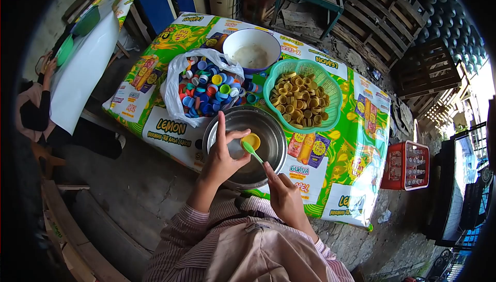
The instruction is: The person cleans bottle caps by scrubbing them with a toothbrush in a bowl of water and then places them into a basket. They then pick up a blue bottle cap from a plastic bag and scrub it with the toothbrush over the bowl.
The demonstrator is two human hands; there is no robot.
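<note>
Between the thumb and fingers of my left hand (222, 154) is a yellow bottle cap (252, 140), its hollow side facing up. My right hand (285, 195) grips a light green toothbrush (252, 151) by the handle, its head at the cap's edge; the bristles are hidden. Both hands are over a steel basin (282, 145) whose contents I cannot make out. Beyond my left hand, a clear plastic bag (173, 83) holds many mixed-colour bottle caps (209, 89). A mint green basket (336, 93) with many yellow-brown caps (302, 101) sits beyond my right hand.
Behind the bag stands a white bowl (249, 49) with cloudy liquid. Green printed sheeting (181, 36) covers the table. A red bottle crate (405, 165) is on the floor at right, below wooden pallets (380, 18). Another person's hand (48, 67) shows at far left.
</note>
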